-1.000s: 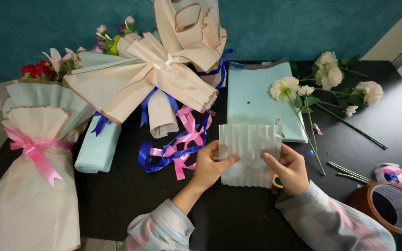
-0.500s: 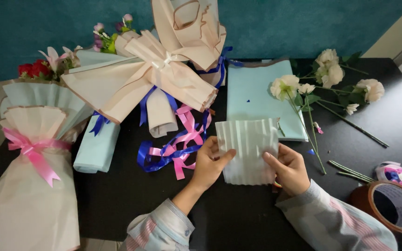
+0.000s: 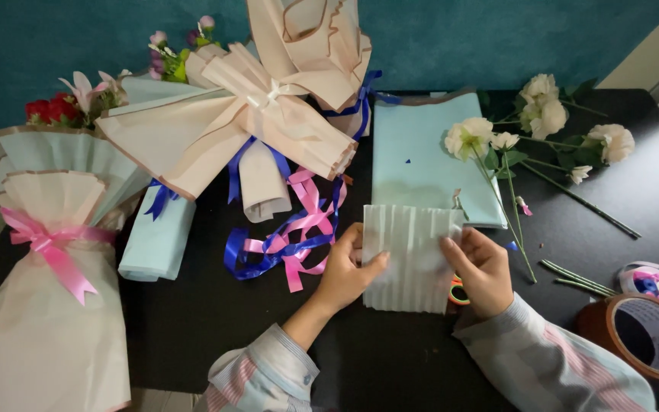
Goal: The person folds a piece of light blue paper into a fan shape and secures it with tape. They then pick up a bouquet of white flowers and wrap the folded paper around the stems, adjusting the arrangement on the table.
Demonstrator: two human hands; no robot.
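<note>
My left hand (image 3: pixel 348 268) and my right hand (image 3: pixel 480 267) both grip a pale, accordion-pleated sheet of paper (image 3: pixel 407 255), one hand on each side edge, just above the black table (image 3: pixel 215 320). The pleats run vertically. Orange-handled scissors (image 3: pixel 458 290) peek out from under the sheet by my right hand. A tangle of blue and pink ribbons (image 3: pixel 284 244) lies just left of my left hand. A flat light-blue paper sheet (image 3: pixel 421 156) lies behind the pleated one.
White flowers with green stems (image 3: pixel 543 130) lie at right. A brown tape roll (image 3: pixel 646 336) and a small ribbon spool (image 3: pixel 650 281) sit at the right edge. Wrapped bouquets in beige paper (image 3: pixel 268 114) (image 3: pixel 47 305) and a rolled blue paper (image 3: pixel 158 236) fill the left.
Both hands have shifted the pleated sheet slightly up and to the right. The grip on its side edges is the same.
</note>
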